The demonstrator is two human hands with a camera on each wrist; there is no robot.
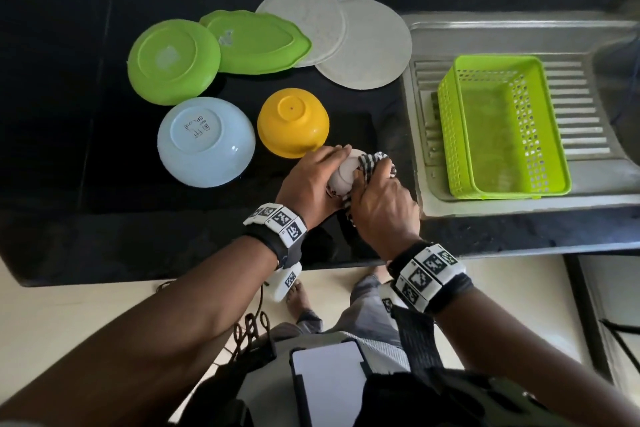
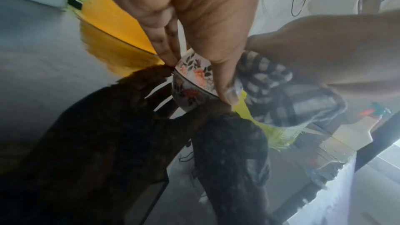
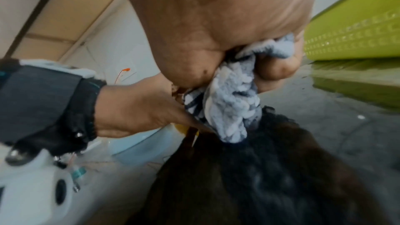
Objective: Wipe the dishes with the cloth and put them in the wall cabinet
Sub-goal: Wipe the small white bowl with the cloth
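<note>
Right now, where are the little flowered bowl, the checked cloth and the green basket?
flowered bowl [image 2: 195, 74]: left wrist view, on its painted side.
checked cloth [image 1: 372, 163]: head view, on the bunched part above the right hand.
green basket [image 1: 491, 128]: head view, on its bare floor.

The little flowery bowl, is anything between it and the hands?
Nothing is between the left hand and the bowl; its fingers grip it directly. The right hand touches it only through the checked cloth it holds.
</note>
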